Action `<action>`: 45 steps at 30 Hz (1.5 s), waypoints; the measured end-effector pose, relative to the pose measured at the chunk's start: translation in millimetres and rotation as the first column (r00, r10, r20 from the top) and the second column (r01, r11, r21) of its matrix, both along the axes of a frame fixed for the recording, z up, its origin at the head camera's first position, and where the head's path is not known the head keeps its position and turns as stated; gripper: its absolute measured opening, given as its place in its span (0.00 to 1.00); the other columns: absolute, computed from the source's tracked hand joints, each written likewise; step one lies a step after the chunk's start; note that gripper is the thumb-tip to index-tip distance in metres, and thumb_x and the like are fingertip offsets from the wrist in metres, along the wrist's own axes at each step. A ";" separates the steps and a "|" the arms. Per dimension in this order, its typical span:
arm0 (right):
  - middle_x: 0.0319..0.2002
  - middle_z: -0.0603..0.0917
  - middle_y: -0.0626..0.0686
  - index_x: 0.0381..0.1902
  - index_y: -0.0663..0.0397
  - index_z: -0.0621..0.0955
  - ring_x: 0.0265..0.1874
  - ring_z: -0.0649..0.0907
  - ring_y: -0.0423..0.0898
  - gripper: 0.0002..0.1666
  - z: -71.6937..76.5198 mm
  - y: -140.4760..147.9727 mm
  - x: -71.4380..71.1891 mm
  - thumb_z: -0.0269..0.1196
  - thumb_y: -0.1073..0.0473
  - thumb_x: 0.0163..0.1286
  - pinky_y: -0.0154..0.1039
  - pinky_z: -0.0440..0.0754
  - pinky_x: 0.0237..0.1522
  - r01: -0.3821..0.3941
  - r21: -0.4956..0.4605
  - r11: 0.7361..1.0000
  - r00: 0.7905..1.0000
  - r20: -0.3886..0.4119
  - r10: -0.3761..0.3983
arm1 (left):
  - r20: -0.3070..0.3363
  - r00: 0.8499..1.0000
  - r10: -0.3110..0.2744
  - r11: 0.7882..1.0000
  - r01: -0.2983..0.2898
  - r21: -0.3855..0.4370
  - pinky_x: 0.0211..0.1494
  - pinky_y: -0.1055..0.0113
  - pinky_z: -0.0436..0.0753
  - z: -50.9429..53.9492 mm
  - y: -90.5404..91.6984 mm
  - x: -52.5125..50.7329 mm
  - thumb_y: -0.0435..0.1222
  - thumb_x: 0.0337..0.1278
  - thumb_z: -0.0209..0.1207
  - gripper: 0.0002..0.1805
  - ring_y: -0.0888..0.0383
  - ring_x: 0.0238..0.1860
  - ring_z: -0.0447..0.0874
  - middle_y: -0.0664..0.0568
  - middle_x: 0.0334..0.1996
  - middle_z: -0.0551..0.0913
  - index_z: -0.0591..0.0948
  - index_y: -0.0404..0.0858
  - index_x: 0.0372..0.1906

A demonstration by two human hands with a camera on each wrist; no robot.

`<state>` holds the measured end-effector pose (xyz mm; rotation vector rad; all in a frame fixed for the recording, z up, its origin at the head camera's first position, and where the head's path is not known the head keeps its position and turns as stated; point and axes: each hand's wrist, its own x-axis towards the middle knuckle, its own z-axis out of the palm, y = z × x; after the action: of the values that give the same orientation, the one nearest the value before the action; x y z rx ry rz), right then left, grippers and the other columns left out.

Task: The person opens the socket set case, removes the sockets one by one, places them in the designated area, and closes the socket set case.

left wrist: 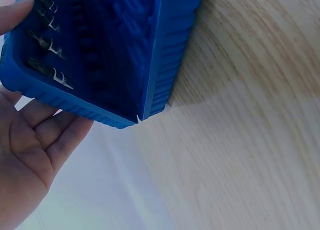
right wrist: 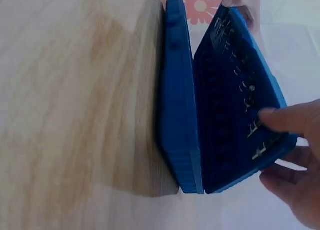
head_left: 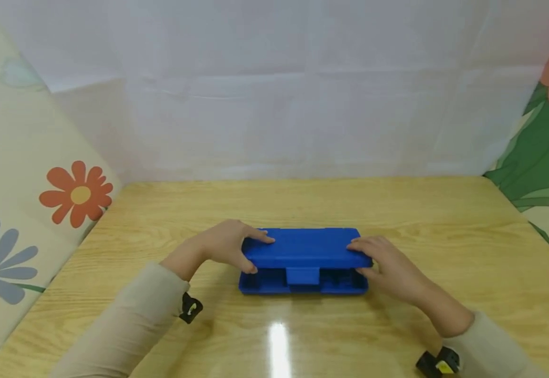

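Note:
A blue plastic case point(head_left: 265, 289) lies on the table with its hinged lid point(head_left: 309, 247) partly raised. A latch tab point(head_left: 302, 276) hangs from the middle of the lid's front edge. My left hand point(head_left: 224, 242) grips the lid's left end, thumb at the front edge and fingers over the top. At the opposite end, my right hand point(head_left: 390, 265) pinches the lid the same way. In the right wrist view, small silvery pieces point(right wrist: 250, 90) line the inside of the lid; their kind is too blurred to tell. Moulded slots show in the base.
The case stands on a wood-grain table point(head_left: 161, 210). Behind it hangs a white cloth point(head_left: 274, 105). Flower-patterned coverings point(head_left: 19, 131) flank the table. A black wrist device point(head_left: 190, 307) sits at the left cuff, another point(head_left: 439, 362) at the right.

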<state>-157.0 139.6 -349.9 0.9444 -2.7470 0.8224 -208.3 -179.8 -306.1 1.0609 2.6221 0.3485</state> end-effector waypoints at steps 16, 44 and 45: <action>0.45 0.77 0.56 0.48 0.62 0.75 0.45 0.74 0.52 0.21 -12.3 4.9 -7.7 0.61 0.68 0.53 0.48 0.73 0.43 -0.053 -0.195 0.979 0.980 -0.197 0.014 | 0.085 0.992 0.091 0.979 -0.105 0.175 0.56 0.53 0.64 -15.1 -28.4 16.7 0.51 0.48 0.56 0.35 0.51 0.58 0.61 0.50 0.58 0.64 0.63 0.43 0.61; 0.43 0.78 0.59 0.48 0.63 0.75 0.40 0.78 0.51 0.17 20.5 -4.9 -31.5 0.53 0.61 0.63 0.46 0.76 0.38 0.114 -0.221 0.969 0.991 -0.039 -0.125 | -0.310 0.950 0.040 0.999 -0.027 0.046 0.41 0.60 0.75 -49.0 -17.5 43.9 0.51 0.38 0.63 0.26 0.52 0.39 0.75 0.48 0.36 0.78 0.79 0.35 0.40; 0.44 0.77 0.59 0.48 0.63 0.75 0.41 0.77 0.51 0.17 21.6 -5.2 -31.6 0.53 0.60 0.63 0.46 0.76 0.38 0.113 -0.220 0.969 0.992 -0.024 -0.121 | -0.315 0.949 0.034 0.999 -0.023 0.040 0.41 0.60 0.75 -50.0 -16.8 44.7 0.52 0.37 0.62 0.28 0.52 0.39 0.75 0.48 0.36 0.78 0.79 0.35 0.41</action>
<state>-188.6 134.5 -328.3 0.7411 -2.5844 1.0467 -163.7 -196.7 -356.1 1.1770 2.9243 0.2495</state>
